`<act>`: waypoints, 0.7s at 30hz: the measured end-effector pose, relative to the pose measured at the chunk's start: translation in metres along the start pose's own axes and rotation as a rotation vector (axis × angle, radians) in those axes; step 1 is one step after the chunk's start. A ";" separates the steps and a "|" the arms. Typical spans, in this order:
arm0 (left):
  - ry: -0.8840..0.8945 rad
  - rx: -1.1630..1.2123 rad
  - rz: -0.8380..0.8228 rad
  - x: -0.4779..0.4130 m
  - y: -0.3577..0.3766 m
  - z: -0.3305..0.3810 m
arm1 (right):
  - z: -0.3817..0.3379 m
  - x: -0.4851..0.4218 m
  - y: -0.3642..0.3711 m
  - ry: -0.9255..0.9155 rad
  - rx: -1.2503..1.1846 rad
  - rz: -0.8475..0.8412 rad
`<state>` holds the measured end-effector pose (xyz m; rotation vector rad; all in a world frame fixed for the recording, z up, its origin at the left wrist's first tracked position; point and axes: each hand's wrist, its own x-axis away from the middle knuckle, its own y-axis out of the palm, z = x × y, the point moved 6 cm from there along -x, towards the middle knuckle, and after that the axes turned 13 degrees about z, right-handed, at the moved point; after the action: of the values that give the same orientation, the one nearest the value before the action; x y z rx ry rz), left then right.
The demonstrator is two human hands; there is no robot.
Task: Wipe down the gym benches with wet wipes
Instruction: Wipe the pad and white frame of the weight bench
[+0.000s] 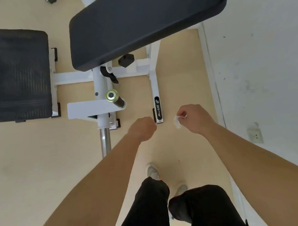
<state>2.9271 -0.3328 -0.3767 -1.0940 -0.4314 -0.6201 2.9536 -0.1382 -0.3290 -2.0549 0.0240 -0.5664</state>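
Note:
A black padded bench (135, 21) on a white metal frame (101, 102) fills the upper middle of the view, well beyond both hands. My right hand (194, 119) hovers over the floor below the bench and pinches a small crumpled white wet wipe (177, 122) between its fingertips. My left hand (143, 129) is beside it, fingers curled into a loose fist with nothing visible in it. Neither hand touches the bench.
A black mesh pad (13, 75) sits at the left. A bar end with a green ring (112, 95) sticks out from the frame. A white wall (266, 56) with a socket (255, 135) runs along the right. My legs and shoes (153, 172) stand on beige floor.

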 end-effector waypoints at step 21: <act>0.064 -0.077 0.485 -0.443 0.237 -0.113 | 0.160 -0.449 0.356 -0.832 0.097 0.155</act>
<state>2.7511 -0.2500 -0.8527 -1.1953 -0.0771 -0.2426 2.6918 -0.0892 -0.8606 -2.0262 -0.3234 0.3983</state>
